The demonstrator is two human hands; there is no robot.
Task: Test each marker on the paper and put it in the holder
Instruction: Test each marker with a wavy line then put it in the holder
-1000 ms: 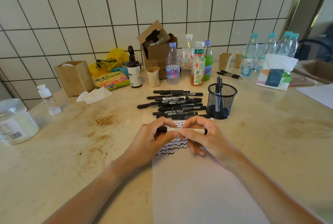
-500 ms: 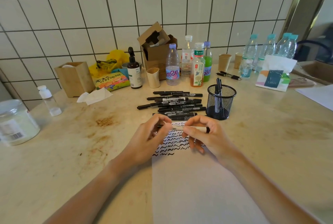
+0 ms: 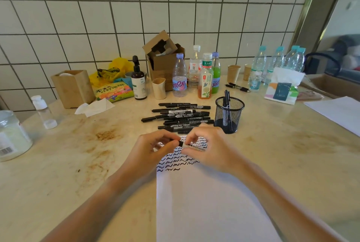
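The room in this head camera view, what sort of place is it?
Probably a break room or shared work area: a white tiled wall, a stained beige stone table crowded with plastic drink bottles and brown paper cups, plus a black mesh pen holder.

Arms: two, bare, no sleeves to see
Left hand (image 3: 153, 149): bare, no glove, no ring
Right hand (image 3: 211, 149): bare, no glove, no ring

soft daylight, wide-angle edge warp, slight blur
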